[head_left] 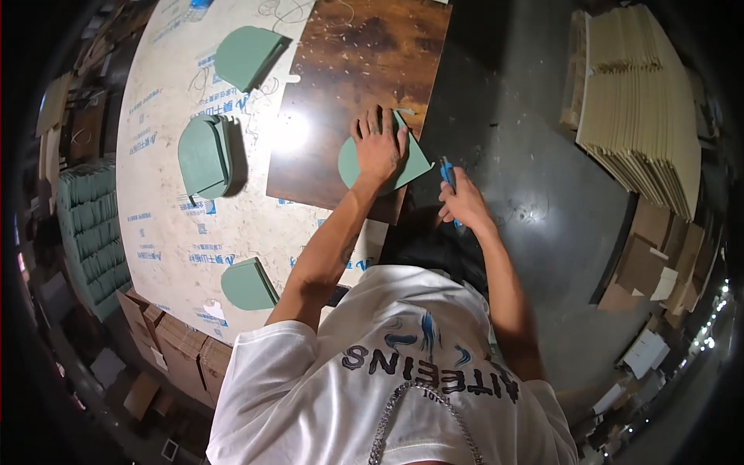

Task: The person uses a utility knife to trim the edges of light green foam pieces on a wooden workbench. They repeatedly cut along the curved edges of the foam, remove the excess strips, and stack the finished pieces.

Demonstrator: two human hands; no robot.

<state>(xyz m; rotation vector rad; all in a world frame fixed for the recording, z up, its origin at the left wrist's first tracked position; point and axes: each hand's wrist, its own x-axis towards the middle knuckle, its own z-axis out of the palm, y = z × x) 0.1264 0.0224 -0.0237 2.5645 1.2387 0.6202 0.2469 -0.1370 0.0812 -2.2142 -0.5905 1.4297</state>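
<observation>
My left hand (pixel 377 155) lies flat on a green rounded panel (pixel 351 166), fingers spread and pressing it against a dark brown wood-grain board (pixel 358 66). The panel has one curved side and a pointed corner that reaches past the board's right edge. Just right of that corner, my right hand (pixel 465 200) is closed around a blue utility knife (pixel 447 172), its tip end pointing away from me. More green pieces of like shape rest on the table to the left: one far piece (pixel 246 57), a thicker stack (pixel 204 157) and a near piece (pixel 246 285).
The pale printed table (pixel 159 225) carries the brown board along its right side. Loose thin strands (pixel 283 12) lie at its far end. Beyond the grey floor (pixel 511 155), stacked cream panels (pixel 639 101) stand right. Green stacks (pixel 93 225) and cardboard boxes (pixel 178 345) sit left.
</observation>
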